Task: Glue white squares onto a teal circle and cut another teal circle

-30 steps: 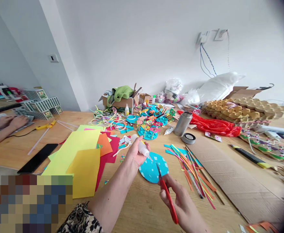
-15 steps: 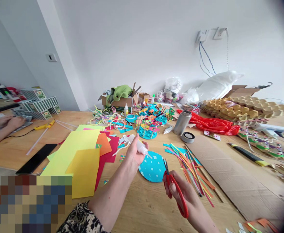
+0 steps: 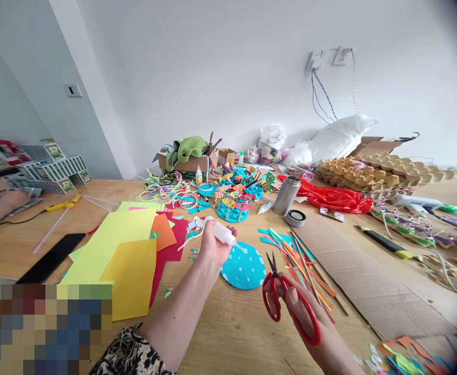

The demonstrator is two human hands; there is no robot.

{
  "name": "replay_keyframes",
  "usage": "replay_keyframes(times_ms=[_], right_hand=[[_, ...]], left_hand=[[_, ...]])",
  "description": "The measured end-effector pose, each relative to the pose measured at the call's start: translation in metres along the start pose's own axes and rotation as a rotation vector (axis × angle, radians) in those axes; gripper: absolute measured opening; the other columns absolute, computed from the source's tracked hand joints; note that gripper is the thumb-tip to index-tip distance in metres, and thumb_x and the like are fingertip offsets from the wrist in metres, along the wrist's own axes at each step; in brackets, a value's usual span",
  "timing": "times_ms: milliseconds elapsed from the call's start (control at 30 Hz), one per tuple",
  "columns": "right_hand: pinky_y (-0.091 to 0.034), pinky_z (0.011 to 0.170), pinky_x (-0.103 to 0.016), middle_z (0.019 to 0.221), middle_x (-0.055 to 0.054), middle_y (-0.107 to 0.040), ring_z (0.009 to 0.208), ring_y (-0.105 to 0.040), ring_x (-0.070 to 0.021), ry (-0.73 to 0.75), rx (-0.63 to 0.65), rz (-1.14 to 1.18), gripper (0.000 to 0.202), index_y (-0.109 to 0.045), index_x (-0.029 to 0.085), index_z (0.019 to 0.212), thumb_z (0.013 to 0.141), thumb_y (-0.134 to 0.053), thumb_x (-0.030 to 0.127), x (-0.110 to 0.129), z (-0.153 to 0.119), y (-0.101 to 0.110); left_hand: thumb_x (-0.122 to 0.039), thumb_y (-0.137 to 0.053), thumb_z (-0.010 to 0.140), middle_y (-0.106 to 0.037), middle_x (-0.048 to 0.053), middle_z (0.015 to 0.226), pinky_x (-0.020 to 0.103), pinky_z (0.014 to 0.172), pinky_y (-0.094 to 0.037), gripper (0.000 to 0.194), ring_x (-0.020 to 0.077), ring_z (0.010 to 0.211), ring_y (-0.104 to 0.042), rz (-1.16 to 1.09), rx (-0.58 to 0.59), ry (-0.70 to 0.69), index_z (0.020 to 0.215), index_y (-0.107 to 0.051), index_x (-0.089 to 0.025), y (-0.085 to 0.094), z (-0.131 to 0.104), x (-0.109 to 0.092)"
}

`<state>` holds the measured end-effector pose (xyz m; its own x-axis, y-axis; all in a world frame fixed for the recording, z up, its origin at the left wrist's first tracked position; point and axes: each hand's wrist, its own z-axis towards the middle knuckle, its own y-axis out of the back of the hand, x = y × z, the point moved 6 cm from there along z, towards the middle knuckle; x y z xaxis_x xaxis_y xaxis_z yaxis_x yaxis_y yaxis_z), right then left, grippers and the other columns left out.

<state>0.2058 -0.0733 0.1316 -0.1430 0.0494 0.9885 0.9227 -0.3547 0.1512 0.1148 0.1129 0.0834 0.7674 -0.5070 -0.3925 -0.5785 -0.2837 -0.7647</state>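
My left hand (image 3: 217, 246) is wrapped round a white glue bottle (image 3: 223, 234), its thin nozzle tilted down to the right over a blue paper disc (image 3: 243, 271). Pale patches dot the disc, which lies flat on the table. In my right hand (image 3: 302, 307) is a pair of red-handled scissors (image 3: 312, 325), blades slightly apart and pointing up and away from me, just right of the disc. Beyond the disc stands a blue round piece (image 3: 232, 212) crowded with colourful paper fish shapes.
Coloured paper sheets (image 3: 130, 250) and a black phone (image 3: 52, 258) lie left. Paper strips (image 3: 304, 265), a metal flask (image 3: 287, 195), cardboard (image 3: 341, 265) and a utility knife (image 3: 384, 242) lie right. At far left another person's hands (image 3: 13, 199) work near stacked boxes (image 3: 56, 172).
The scissors have turned more upright and their blades have opened a little, with the right hand lower and further right. The view has shifted slightly. The glue bottle stays over the disc.
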Motion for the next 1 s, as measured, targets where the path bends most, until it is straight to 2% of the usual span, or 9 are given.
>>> replay_keyframes(times_ms=[133,267,367,533,667,833,1000], right_hand=[[-0.051,0.073,-0.033,0.078,-0.006,-0.07,0.083,-0.063,-0.0261,-0.052,-0.163,-0.012,0.055,-0.066,0.023,0.077,0.069,-0.056,0.076,-0.021,-0.009,0.021],[-0.052,0.079,-0.035,0.094,-0.008,-0.073,0.096,-0.064,-0.0303,-0.104,-0.289,-0.042,0.058,-0.068,0.024,0.096,0.067,-0.061,0.074,-0.041,-0.019,0.04],[-0.052,0.076,-0.036,0.093,-0.008,-0.073,0.094,-0.063,-0.0308,-0.097,-0.274,-0.054,0.054,-0.068,0.024,0.097,0.07,-0.06,0.071,-0.045,-0.022,0.046],[-0.052,0.068,-0.039,0.088,-0.009,-0.073,0.087,-0.063,-0.0309,-0.007,-0.162,-0.069,0.048,-0.067,0.025,0.096,0.077,-0.055,0.067,-0.043,-0.021,0.046],[-0.052,0.069,-0.038,0.086,-0.009,-0.073,0.088,-0.064,-0.0308,-0.012,-0.173,-0.073,0.046,-0.068,0.025,0.096,0.078,-0.055,0.066,-0.046,-0.023,0.049],[-0.053,0.072,-0.038,0.087,-0.008,-0.073,0.091,-0.064,-0.031,-0.083,-0.237,-0.079,0.05,-0.068,0.027,0.1,0.075,-0.058,0.068,-0.051,-0.025,0.052],[-0.053,0.071,-0.037,0.084,-0.007,-0.073,0.088,-0.064,-0.0301,-0.041,-0.185,-0.071,0.045,-0.069,0.026,0.096,0.078,-0.057,0.065,-0.048,-0.021,0.048]], left_hand=[[-0.031,-0.055,0.083,-0.053,0.001,0.069,0.032,0.06,-0.055,0.012,0.0154,0.059,-0.058,0.018,0.045,0.04,0.082,-0.049,-0.02,0.001,0.004,0.007],[-0.032,-0.055,0.084,-0.053,0.001,0.068,0.028,0.054,-0.05,0.014,0.0149,0.056,-0.057,0.101,-0.002,0.034,0.082,-0.048,-0.02,0.009,0.013,0.012],[-0.032,-0.056,0.085,-0.055,0.0,0.068,0.023,0.048,-0.044,0.015,0.0137,0.054,-0.056,0.197,-0.053,0.006,0.082,-0.049,-0.019,0.016,0.021,0.015],[-0.034,-0.064,0.083,-0.058,-0.001,0.064,0.02,0.044,-0.036,0.02,0.0119,0.051,-0.055,0.398,-0.083,-0.043,0.08,-0.054,-0.017,0.027,0.032,0.019],[-0.039,-0.072,0.075,-0.058,-0.001,0.059,0.02,0.041,-0.029,0.029,0.0115,0.048,-0.053,0.555,-0.066,-0.049,0.075,-0.055,-0.015,0.033,0.04,0.024],[-0.042,-0.072,0.074,-0.06,0.001,0.06,0.02,0.041,-0.031,0.031,0.0128,0.051,-0.054,0.69,-0.044,-0.064,0.076,-0.057,-0.016,0.037,0.044,0.027],[-0.044,-0.074,0.071,-0.06,0.001,0.064,0.02,0.043,-0.036,0.033,0.0137,0.056,-0.057,0.767,0.018,-0.122,0.079,-0.059,-0.016,0.035,0.044,0.023]])
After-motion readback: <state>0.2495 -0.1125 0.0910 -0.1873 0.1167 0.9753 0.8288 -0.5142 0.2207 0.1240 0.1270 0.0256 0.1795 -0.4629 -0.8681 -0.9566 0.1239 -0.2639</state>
